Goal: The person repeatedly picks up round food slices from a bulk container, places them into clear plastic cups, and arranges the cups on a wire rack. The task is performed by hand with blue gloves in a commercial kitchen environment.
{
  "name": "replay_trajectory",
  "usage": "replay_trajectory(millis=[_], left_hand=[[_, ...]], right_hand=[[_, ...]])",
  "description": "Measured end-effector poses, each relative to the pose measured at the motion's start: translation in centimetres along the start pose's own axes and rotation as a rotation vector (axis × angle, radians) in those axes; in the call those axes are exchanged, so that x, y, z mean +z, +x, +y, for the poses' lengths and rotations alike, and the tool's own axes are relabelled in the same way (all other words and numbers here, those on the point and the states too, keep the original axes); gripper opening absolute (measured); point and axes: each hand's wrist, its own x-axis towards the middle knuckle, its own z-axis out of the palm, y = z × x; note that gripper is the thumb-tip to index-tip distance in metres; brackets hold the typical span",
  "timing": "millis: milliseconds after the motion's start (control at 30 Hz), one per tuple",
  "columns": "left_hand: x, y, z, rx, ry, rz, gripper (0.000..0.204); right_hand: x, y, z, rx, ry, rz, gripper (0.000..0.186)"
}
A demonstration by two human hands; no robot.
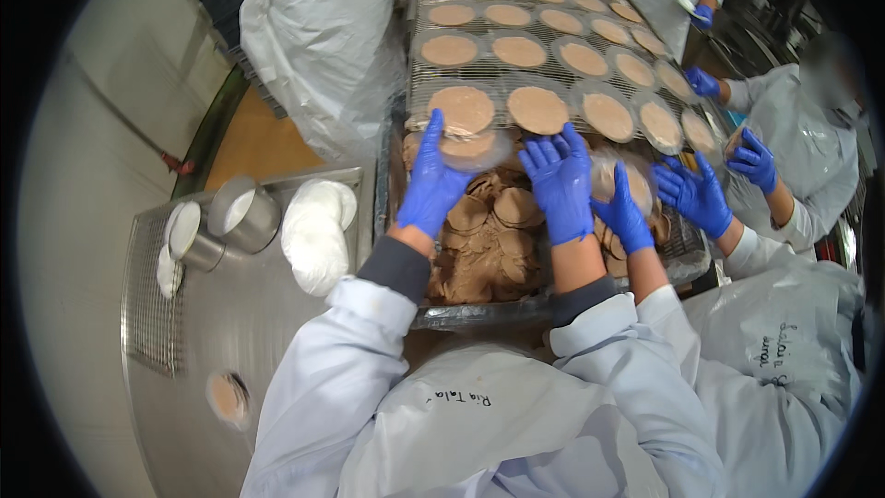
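Note:
My left hand point(436, 183), in a blue glove, grips the left edge of a round pinkish-brown meat patty point(470, 147) on a clear film disc. That patty hangs over a bin of brown minced meat and loose discs point(489, 244), just below the belt's near edge. My right hand point(563, 186), also blue-gloved, is open with fingers spread and holds nothing. Its fingertips are close to a patty point(537, 111) on the near row of the wire belt; whether they touch its film I cannot tell. Another patty point(462, 110) lies just beyond my left fingertips.
Rows of patties on film cover the wire belt point(558, 79). At my right, a co-worker's blue-gloved hands point(693, 194) are around another patty. More people stand along both sides. A metal side table point(198, 332) at left carries steel pots point(244, 214), white round stacks point(318, 235) and a patty stack point(228, 399).

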Motion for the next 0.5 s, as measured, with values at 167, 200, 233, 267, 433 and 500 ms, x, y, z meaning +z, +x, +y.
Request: replay_trajectory(millis=[167,200,233,267,433,500], left_hand=[[-1.5,0.5,-2.4,0.17,0.064,0.032,0.036],[-0.5,-1.0,-1.7,0.151,0.141,0.105,0.035],[-0.2,-2.9,-1.0,0.135,0.223,0.181,0.034],[-1.6,-4.9,0.2,0.205,0.244,0.152,0.034],[-8.4,-22.0,10.7,0.437,0.332,0.546,0.04],[-13.1,-25.3,11.1,0.752,0.925,0.61,0.034]], right_hand=[[-0.1,1.3,0.1,0.01,0.198,-0.116,0.046],[-0.8,1.7,-0.4,-0.011,0.192,-0.137,0.043],[-1.3,1.9,-0.6,-0.025,0.193,-0.163,0.04],[-1.3,1.9,-0.4,-0.029,0.18,-0.126,0.039],[-4.1,1.7,1.2,-0.008,0.131,0.047,0.036],[-5.2,2.3,3.7,0.059,0.102,0.063,0.038]])
